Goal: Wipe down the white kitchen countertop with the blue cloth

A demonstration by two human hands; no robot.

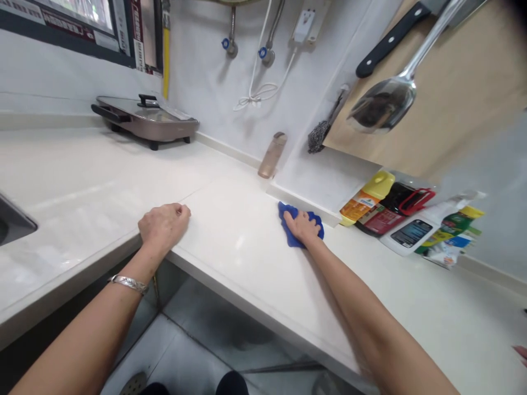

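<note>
My right hand [303,226] presses a crumpled blue cloth [291,238] flat against the white countertop [230,241], close to the raised strip along the wall. Its fingers lie over the cloth, which pokes out around them. At the inner corner of the counter, my left hand [164,224] rests near the front edge, its fingers curled into a loose fist. Nothing shows in that fist, and a silver bracelet [129,283] circles the wrist.
An electric pan with a glass lid [144,118] stands in the back corner. A brownish bottle [272,156] leans by the wall. Cleaning bottles, including a white spray bottle [411,233], line the right wall beneath a hanging ladle [382,104] and knife [393,39]. A sink edge [16,219] shows left.
</note>
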